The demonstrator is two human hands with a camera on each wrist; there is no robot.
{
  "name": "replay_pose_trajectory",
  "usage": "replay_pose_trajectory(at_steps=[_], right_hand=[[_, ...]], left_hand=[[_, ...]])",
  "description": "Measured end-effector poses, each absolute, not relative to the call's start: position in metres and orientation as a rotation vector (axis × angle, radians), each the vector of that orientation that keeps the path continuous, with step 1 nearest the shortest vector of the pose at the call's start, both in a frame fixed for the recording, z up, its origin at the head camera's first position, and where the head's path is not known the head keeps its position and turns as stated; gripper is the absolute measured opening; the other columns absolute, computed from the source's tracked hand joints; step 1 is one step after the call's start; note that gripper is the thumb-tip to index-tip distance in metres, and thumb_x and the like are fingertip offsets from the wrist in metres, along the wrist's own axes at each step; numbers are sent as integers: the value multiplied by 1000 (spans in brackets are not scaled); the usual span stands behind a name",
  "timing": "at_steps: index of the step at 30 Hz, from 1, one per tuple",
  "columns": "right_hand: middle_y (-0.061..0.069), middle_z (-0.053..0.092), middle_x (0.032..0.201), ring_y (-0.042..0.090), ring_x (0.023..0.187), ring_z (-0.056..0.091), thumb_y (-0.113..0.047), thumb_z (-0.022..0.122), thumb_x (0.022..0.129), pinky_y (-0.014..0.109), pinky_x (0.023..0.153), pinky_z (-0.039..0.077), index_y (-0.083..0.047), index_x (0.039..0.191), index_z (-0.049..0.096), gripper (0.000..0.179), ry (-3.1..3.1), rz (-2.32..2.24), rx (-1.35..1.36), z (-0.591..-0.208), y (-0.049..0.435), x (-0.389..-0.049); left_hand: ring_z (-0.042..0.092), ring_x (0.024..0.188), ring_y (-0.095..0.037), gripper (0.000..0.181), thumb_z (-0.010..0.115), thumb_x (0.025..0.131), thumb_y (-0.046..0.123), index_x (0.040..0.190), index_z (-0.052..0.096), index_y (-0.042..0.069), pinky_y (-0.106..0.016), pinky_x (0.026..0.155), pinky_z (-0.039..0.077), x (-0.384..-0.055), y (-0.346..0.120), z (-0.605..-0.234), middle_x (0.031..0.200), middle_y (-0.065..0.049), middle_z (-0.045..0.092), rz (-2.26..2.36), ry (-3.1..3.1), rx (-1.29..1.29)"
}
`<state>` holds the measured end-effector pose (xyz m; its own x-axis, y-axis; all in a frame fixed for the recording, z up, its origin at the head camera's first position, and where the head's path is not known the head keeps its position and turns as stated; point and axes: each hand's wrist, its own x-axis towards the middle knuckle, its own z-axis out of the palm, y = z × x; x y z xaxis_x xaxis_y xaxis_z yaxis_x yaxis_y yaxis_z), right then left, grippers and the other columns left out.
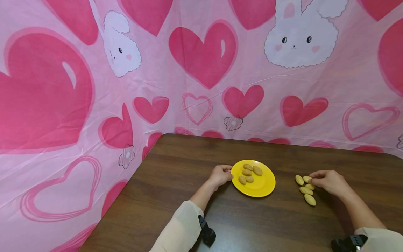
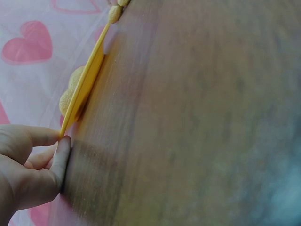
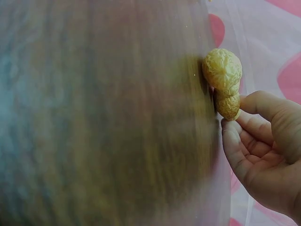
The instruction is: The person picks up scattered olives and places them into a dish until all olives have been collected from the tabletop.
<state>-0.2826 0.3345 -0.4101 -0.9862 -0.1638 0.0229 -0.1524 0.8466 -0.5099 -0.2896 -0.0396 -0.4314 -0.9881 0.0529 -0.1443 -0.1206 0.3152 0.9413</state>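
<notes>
On the brown table a yellow plate (image 1: 263, 182) carries several yellowish, wrinkled oval nuts (image 1: 257, 170). My left hand (image 1: 221, 175) pinches the plate's left rim; in the left wrist view the thumb and fingers of that hand (image 2: 28, 169) meet at the plate edge (image 2: 70, 117). To the right of the plate lies a loose column of similar oval nuts (image 1: 306, 190). My right hand (image 1: 330, 182) reaches in from their right side and pinches one nut (image 1: 306, 179) near the top. In the right wrist view that hand's fingertips (image 3: 251, 101) are on a wrinkled nut (image 3: 229, 106).
The wooden table (image 1: 176, 157) has rounded far corners. Behind it hangs a pink cloth (image 1: 195, 42) with hearts and rabbits. Dark cameras (image 1: 207, 232) are strapped at both cuffs of the cream sleeves (image 1: 181, 224).
</notes>
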Motion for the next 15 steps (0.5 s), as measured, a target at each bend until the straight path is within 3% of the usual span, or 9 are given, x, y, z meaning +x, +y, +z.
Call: replay_pose_trajectory(at_steps=[4, 15], right_hand=[[8, 67, 81, 17, 74, 53, -22, 65, 85, 33, 64, 41, 6, 94, 68, 29, 2997, -845, -257, -411, 332, -282], [7, 66, 79, 17, 71, 53, -23, 66, 85, 33, 64, 41, 4, 89, 66, 28, 3049, -810, -223, -410, 330, -281]], left_hand=[[52, 75, -11, 38, 64, 80, -7, 117, 63, -2, -20, 62, 48, -289, -39, -431, 86, -2, 56, 1759, 2425, -63], [52, 75, -11, 38, 64, 80, -8, 118, 63, -3, -21, 64, 50, -289, -40, -430, 86, -3, 56, 1757, 2416, -61]])
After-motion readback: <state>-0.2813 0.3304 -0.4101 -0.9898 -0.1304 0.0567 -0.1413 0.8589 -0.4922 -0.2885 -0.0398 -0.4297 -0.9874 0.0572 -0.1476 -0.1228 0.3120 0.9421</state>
